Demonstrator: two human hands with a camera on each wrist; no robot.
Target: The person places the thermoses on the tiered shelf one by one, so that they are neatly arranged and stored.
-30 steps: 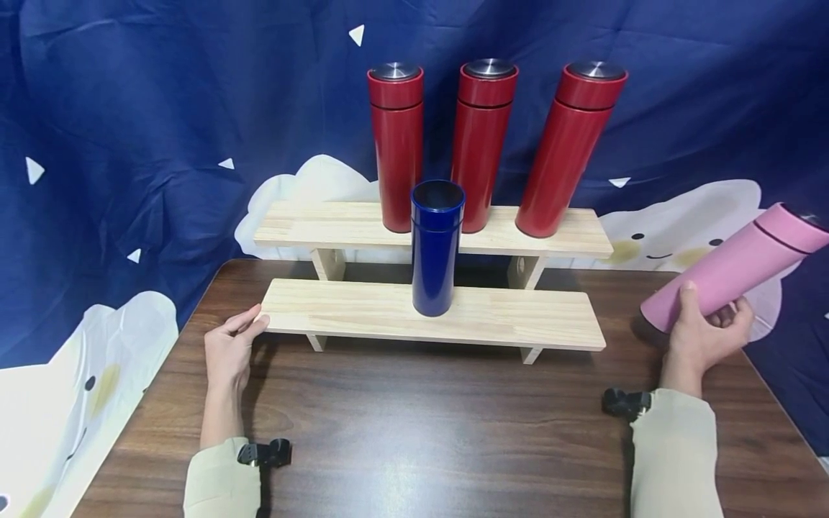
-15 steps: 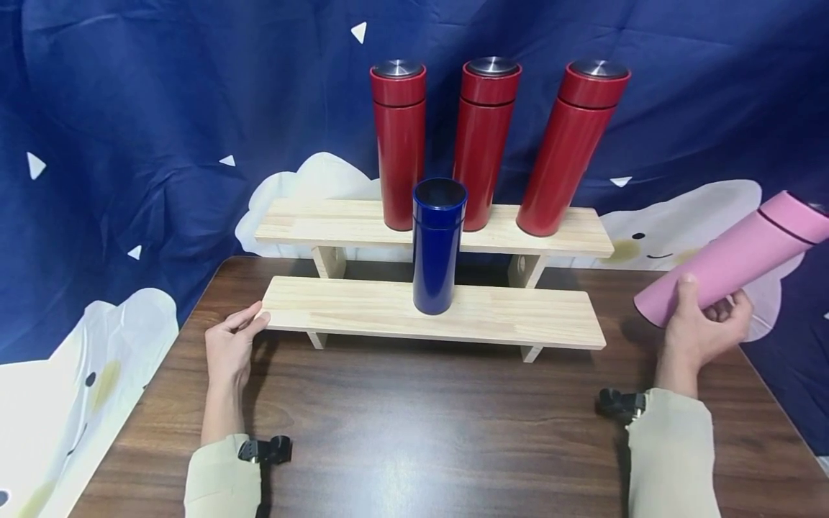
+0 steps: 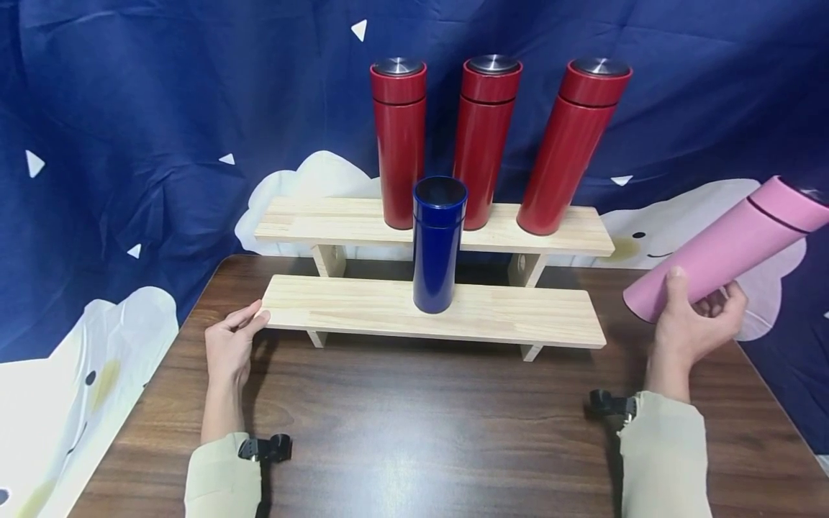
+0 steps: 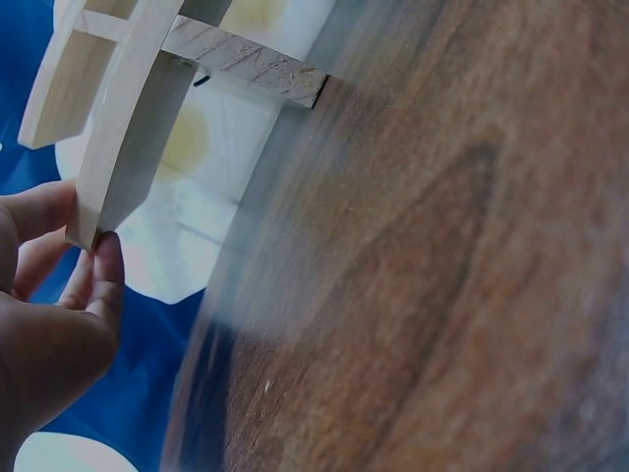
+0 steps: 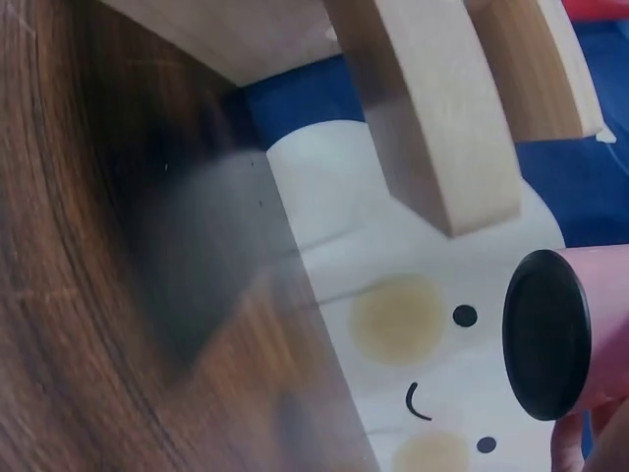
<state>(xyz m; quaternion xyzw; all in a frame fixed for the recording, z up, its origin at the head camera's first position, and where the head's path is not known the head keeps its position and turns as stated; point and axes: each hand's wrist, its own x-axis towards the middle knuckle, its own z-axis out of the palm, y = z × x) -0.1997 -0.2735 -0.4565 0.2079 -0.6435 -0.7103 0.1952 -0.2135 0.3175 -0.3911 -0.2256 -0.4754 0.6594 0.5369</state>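
My right hand (image 3: 696, 324) grips a pink thermos bottle (image 3: 725, 248) around its lower half, off the table at the right. The bottle leans, its lid up and to the right; in the right wrist view its black base (image 5: 546, 334) faces the wooden stand's end. With thumb and fingers, my left hand (image 3: 232, 345) pinches the left end of the stand's lower shelf (image 3: 350, 306); the left wrist view shows the fingertips (image 4: 106, 261) at that corner. A blue thermos bottle (image 3: 434, 259) stands upright on the lower shelf. On the upper shelf (image 3: 324, 223) stand red thermos bottles (image 3: 399, 144).
The two-tier stand is on a dark brown wooden table (image 3: 414, 417). Behind it hangs a blue cloth (image 3: 194, 108) with white clouds and triangles. Black wrist cameras (image 3: 265, 448) sit on both sleeves.
My right hand has carried the pink bottle a little up and to the left. The left hand stays at the shelf end, and the standing bottles keep their places.
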